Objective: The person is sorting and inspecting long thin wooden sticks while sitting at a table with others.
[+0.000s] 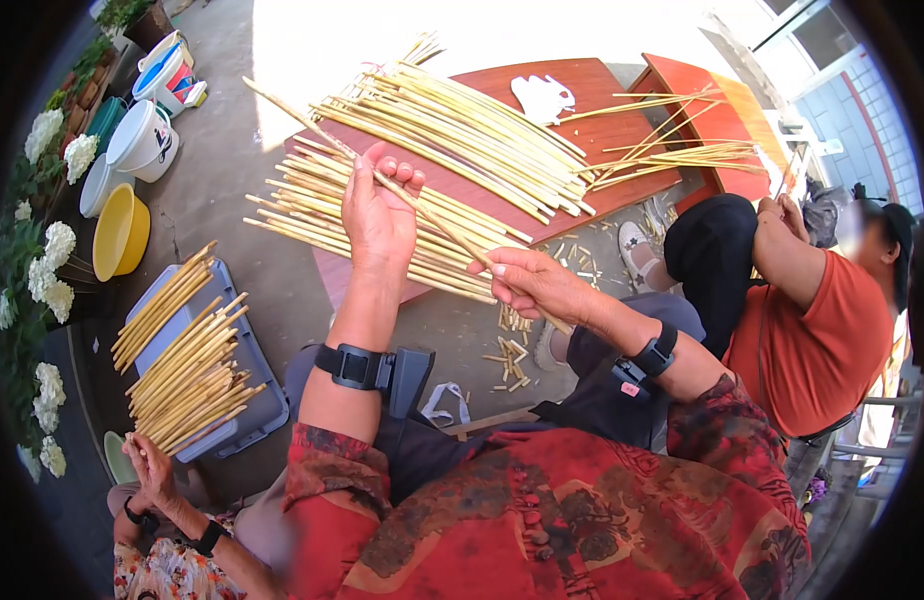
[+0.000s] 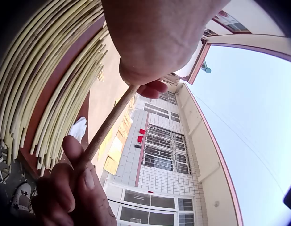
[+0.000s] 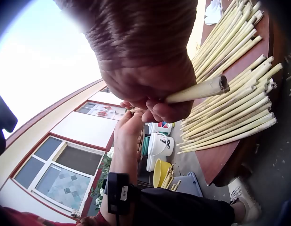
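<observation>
One long, pale yellow-brown stalk [image 1: 437,220] runs slantwise across both hands in the head view, its thin end past the left hand. My left hand [image 1: 382,215] holds it between thumb and curled fingers, palm turned up. Nearer the thick end, my right hand [image 1: 537,282] grips the same stalk. In the right wrist view the cut end [image 3: 222,84] with a dark core sticks out beyond that hand. Below and beyond the hands, two rows of similar stalks, a near row [image 1: 322,205] and a far row [image 1: 462,130], lie on a red-brown tabletop [image 1: 622,90].
A blue-grey tray [image 1: 267,400] of shorter stalks stands at left, near buckets [image 1: 142,140] and a yellow basin [image 1: 122,232]. Cut pieces [image 1: 509,360] litter the floor. A person in orange [image 1: 807,340] sits right; another person's hands [image 1: 157,475] show lower left. White cloth [image 1: 542,98] lies on the table.
</observation>
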A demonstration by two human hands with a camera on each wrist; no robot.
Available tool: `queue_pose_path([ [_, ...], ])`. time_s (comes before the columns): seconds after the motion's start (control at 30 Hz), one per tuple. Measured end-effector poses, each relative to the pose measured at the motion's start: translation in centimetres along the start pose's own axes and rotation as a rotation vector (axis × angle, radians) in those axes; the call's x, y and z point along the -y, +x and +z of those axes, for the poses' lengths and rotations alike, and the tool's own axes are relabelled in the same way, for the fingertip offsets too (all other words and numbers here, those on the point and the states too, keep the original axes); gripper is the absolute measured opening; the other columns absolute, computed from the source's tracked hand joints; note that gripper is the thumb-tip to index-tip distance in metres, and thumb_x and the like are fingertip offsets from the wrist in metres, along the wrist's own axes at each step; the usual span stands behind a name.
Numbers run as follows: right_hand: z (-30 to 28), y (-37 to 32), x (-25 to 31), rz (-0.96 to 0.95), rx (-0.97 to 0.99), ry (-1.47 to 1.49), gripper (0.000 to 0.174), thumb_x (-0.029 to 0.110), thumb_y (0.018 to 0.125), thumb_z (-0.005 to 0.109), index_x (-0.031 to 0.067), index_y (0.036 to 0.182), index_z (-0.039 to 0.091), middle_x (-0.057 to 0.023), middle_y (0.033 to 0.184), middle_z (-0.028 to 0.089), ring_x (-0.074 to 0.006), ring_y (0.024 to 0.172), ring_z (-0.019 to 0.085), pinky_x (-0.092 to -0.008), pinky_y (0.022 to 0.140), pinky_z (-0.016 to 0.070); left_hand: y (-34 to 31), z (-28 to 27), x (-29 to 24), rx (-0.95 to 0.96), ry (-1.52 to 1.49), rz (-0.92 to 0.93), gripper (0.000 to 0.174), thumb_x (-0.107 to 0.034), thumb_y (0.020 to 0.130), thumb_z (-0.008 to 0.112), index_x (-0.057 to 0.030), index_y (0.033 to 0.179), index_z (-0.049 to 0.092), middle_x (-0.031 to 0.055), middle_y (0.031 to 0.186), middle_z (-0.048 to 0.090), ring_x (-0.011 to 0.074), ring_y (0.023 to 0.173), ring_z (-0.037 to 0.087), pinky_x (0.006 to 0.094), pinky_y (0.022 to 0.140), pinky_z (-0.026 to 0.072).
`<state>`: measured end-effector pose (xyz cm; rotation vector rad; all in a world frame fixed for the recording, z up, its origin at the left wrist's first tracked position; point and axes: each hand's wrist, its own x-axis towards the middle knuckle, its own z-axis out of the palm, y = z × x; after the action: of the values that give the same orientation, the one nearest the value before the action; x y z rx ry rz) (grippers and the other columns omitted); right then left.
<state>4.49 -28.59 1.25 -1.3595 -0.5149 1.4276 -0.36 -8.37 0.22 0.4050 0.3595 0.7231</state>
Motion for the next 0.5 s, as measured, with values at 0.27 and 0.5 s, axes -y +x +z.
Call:
queue_pose_path([
  [0.27,-0.5,1.3,-1.1,-0.061,-0.109,-0.018,0.028,0.023,0.091,0.037,0.0085,0.111,0.048,0.0047,0.065,0.043,-0.0020,0.049,0.037,-0.0154,0.040,0.0307,-2.5,-1.0,4.0,0.108,0.278,-0.053,0.032,-0.014,0.091,0.033,0.0038,0.118,0.035,0.0055,0.083,0.050,0.0154,0.075,0.051,0.0306,0.066,0.0440],
  [0.5,-0.8,2.4,-2.1,-0.145,-0.243,0.021,0.021,0.018,0.091,0.037,0.0082,0.104,0.051,0.0027,0.065,0.045,-0.0035,0.049,0.038,-0.0167,0.040,0.0324,-4.5,-0.5,6.9,0.115,0.462,-0.191,0.037,-0.012,0.090,0.032,0.0043,0.124,0.029,0.0049,0.084,0.051,0.0145,0.078,0.054,0.0257,0.066,0.0460],
])
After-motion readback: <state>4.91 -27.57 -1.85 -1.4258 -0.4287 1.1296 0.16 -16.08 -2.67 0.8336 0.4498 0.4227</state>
